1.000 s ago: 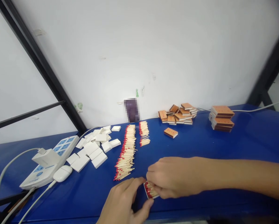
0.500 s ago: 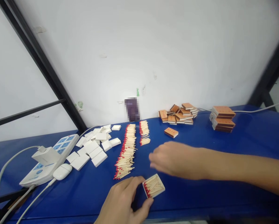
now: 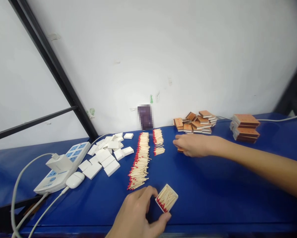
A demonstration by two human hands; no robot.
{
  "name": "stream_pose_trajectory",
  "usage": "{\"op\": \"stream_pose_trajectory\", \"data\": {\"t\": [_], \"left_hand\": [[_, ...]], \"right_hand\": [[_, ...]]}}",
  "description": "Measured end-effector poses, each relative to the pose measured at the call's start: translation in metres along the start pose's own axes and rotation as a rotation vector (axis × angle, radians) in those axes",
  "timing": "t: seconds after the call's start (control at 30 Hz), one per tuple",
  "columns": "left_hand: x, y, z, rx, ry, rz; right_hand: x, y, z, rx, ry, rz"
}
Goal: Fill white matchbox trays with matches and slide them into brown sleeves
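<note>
Match tray (image 3: 167,197), white and filled with red-tipped sticks, sits low in the centre of the frame on the blue table (image 3: 213,185), pinched at its near end between thumb and forefinger of the left hand (image 3: 135,215), as it was half a second ago. The right hand (image 3: 196,145) has left the tray and now lies up in the middle right, fingers curved down over a single orange sleeve (image 3: 180,149); whether they grip it cannot be told. Behind it is the heap of orange sleeves (image 3: 195,121), left of it the rows of loose matches (image 3: 139,162), then the empty white trays (image 3: 106,155).
</note>
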State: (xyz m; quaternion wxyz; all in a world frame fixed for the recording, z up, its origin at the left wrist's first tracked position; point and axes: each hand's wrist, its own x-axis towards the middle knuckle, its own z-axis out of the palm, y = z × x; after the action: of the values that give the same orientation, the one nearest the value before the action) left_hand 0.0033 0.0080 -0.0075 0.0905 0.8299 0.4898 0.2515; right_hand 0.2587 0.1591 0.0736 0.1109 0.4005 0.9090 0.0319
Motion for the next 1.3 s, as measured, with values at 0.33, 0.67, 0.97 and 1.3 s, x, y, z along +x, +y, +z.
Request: {"op": "stream_pose_trajectory", "data": {"t": [0.33,0.67,0.97,1.3], "left_hand": [[-0.002,0.003,-0.005,0.028,-0.005,0.047],[0.000,0.009,-0.009,-0.020,-0.035,0.037],[-0.001,0.004,-0.009,-0.038,-0.061,0.054],[-0.001,0.003,-0.009,-0.015,-0.066,0.064]], "right_hand": [[-0.001,-0.008,0.003,-0.168,0.025,-0.033],[-0.016,-0.023,-0.010,0.229,-0.009,-0.360],[0.025,-0.042,0.056,0.339,0.542,-0.255],[0.031,-0.040,0.068,0.404,0.536,-0.221]]}}
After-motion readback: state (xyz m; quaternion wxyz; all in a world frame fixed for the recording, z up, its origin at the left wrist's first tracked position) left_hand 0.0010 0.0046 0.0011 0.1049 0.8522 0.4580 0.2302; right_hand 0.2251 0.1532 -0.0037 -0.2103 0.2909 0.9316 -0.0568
